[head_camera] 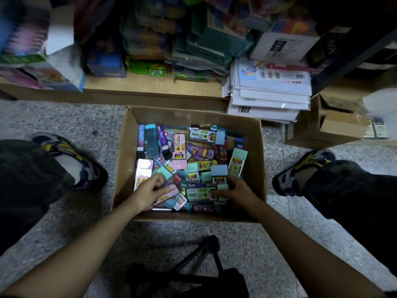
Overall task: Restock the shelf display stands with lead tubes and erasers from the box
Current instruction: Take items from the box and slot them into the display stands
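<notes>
An open cardboard box [129, 147] stands on the floor between my feet, filled with several lead tubes and erasers in pink, teal, blue and purple. My left hand [150, 192] is down in the near left of the box, fingers curled round a pink eraser [169, 193]. My right hand [238, 191] reaches into the near right, its fingers curled around a mint-green eraser with a white label [198, 194]. A blue eraser [219, 172] stands just beyond my right hand. A teal lead tube [152, 141] lies at the box's far left.
A low wooden shelf [150, 86] with stacked stationery packs runs behind the box. White packages [270, 97] are piled at the right, beside another cardboard box [335, 125]. My shoes [71, 160] flank the box on the speckled floor. A black stand [199, 261] lies near me.
</notes>
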`<move>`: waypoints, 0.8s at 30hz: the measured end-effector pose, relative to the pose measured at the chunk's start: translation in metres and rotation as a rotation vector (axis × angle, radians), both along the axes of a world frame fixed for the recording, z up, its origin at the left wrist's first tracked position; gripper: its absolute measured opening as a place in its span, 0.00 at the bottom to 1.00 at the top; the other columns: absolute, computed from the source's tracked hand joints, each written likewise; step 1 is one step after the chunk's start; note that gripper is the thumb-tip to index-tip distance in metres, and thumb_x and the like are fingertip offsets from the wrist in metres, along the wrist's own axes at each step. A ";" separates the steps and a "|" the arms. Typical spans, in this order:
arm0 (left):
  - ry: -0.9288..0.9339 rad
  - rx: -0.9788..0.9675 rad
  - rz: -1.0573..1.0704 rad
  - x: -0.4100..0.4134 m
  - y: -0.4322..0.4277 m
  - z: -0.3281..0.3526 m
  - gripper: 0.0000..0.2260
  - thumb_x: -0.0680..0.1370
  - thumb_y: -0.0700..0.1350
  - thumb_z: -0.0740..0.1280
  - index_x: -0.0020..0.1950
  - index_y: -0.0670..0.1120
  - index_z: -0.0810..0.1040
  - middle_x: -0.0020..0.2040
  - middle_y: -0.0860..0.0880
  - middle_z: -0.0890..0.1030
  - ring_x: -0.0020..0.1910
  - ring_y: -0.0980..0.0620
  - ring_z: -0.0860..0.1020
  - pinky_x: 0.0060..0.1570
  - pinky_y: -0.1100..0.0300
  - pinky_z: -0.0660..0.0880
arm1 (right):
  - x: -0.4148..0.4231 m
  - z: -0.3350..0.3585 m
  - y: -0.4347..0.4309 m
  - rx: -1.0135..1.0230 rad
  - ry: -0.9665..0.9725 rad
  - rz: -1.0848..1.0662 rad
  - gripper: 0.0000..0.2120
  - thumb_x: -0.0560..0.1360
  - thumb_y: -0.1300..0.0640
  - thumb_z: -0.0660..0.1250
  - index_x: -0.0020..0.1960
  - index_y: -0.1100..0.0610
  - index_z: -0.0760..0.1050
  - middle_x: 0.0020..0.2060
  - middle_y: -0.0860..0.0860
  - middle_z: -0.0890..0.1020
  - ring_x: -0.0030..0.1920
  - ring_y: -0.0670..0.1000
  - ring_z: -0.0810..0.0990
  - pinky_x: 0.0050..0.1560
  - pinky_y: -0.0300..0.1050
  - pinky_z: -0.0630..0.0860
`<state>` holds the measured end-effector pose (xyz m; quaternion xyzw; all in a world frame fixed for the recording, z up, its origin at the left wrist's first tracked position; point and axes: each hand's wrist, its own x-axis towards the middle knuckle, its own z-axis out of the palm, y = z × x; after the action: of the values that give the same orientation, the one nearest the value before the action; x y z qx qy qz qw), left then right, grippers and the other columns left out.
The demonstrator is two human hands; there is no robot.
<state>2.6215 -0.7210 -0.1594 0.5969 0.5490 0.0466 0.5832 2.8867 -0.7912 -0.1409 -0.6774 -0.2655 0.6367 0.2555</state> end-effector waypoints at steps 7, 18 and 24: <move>-0.064 0.034 0.335 0.011 0.033 0.010 0.06 0.79 0.43 0.64 0.44 0.49 0.68 0.41 0.47 0.76 0.38 0.51 0.75 0.38 0.58 0.71 | 0.021 0.026 0.032 0.040 0.054 0.004 0.18 0.70 0.68 0.70 0.59 0.59 0.75 0.52 0.55 0.83 0.51 0.52 0.82 0.51 0.43 0.80; -0.196 -0.472 0.161 0.052 0.044 0.039 0.20 0.73 0.61 0.66 0.59 0.53 0.71 0.63 0.51 0.73 0.62 0.53 0.71 0.65 0.52 0.66 | 0.014 0.054 0.074 0.071 0.127 0.338 0.14 0.71 0.66 0.71 0.52 0.51 0.79 0.49 0.49 0.84 0.49 0.46 0.82 0.47 0.38 0.78; -0.313 -0.422 0.019 0.057 0.043 0.059 0.21 0.67 0.50 0.76 0.55 0.58 0.71 0.51 0.65 0.81 0.47 0.74 0.76 0.46 0.76 0.72 | 0.009 0.065 0.084 0.166 0.163 0.158 0.13 0.71 0.66 0.69 0.55 0.61 0.77 0.50 0.57 0.83 0.50 0.54 0.82 0.54 0.48 0.78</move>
<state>2.6786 -0.6779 -0.1001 0.4425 0.4551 0.0284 0.7722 2.8953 -0.7067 -0.0756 -0.5769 -0.3482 0.6837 0.2803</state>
